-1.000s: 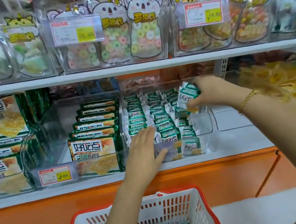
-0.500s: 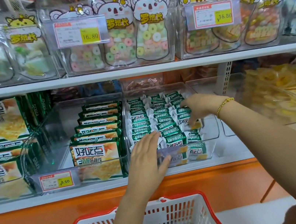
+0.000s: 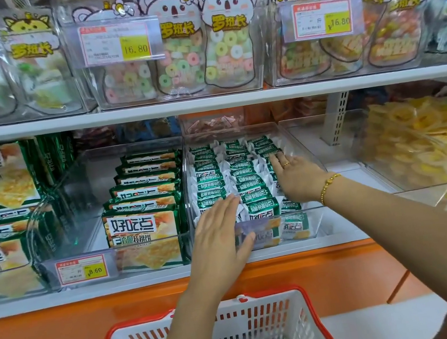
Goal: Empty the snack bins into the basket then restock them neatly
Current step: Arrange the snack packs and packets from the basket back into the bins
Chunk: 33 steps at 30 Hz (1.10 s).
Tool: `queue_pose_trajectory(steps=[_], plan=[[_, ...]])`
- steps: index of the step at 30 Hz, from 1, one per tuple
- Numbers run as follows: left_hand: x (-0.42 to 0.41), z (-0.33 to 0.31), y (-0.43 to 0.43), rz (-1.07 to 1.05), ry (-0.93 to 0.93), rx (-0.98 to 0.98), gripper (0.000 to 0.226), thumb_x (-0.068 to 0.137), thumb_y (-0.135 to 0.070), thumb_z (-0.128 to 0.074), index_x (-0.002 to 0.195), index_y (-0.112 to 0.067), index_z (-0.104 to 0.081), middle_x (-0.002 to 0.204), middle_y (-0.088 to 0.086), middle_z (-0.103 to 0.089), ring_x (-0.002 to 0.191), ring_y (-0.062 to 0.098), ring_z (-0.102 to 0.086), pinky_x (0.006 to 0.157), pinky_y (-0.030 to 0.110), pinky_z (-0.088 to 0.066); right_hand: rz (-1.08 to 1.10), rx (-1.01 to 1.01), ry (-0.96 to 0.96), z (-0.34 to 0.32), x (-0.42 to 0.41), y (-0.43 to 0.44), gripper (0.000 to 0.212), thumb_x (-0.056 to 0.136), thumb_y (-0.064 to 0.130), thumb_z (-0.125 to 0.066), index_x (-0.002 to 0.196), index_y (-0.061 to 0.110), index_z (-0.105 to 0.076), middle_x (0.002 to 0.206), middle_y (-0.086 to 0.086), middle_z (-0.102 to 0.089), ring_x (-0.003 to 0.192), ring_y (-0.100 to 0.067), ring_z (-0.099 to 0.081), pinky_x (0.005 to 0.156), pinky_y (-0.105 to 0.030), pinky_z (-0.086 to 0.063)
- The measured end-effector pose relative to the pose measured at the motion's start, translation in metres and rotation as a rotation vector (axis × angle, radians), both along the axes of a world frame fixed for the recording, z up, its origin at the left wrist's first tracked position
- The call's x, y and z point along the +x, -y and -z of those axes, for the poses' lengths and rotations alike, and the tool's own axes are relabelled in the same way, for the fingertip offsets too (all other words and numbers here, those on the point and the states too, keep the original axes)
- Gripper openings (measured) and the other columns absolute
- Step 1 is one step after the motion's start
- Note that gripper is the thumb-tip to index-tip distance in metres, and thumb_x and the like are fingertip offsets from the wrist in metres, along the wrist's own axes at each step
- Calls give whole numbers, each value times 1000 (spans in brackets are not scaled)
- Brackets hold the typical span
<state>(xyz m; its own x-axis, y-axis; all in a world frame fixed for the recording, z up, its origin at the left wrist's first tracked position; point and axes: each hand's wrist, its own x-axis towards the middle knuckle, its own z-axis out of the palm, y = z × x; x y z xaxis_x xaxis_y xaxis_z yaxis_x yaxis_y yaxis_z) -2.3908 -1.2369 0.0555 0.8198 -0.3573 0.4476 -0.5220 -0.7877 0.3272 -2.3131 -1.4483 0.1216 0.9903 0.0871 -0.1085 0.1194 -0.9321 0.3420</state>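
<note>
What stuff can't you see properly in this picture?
Head view only.
Basket: lower part cut off by the picture's edge; the left arm covers some contents.
Bin front: partly behind the left hand.
Right-row packets: some under the right hand.
Price tag: small print too tiny.
Yellow snacks: blurred.

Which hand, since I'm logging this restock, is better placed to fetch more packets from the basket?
Probably left. The left hand lies flat against the clear bin, nearest the basket, fingers straight and holding nothing. The right hand reaches deeper, pressing the right-hand row of packets.
</note>
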Motion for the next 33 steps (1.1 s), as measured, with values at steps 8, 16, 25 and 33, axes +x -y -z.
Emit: queue_pose_trajectory(steps=[8,16,25,33], plan=[[-47,3,-36,37,65,-317,39,94,-37,-47,128,-19,-54,128,-7,-52,119,-1,-42,101,3,-25,-222,304,345,-30,-48,-18,21,97,21,-43,110,8,-53,111,-17,-60,93,-34,-60,70,-39,-48],[-84,120,-80,-32,-392,-337,43,92,-46,-50,69,-11,-47,65,0,-46,60,13,-43,59,29,-36,-493,387,-31,30,-133,-58,31,97,42,-43,76,20,-48,67,-1,-52,60,-19,-45,53,-33,-36],[-109,239,-88,-421,-1152,-230,43,92,-18,-51,54,-14,-33,49,1,-32,44,13,-29,47,24,-24,59,643,-464,255,-137,-73,18,95,24,-50,104,14,-62,109,-3,-63,102,-23,-57,84,-25,-49],[-100,272,-30,-599,-1567,-1171,16,86,-17,-69,85,-4,-60,58,27,-56,54,30,-62,63,26,-53,231,754,-481,327,-147,-83,54,88,25,-63,137,12,-44,134,-10,-52,121,-26,-47,98,-27,-39]])
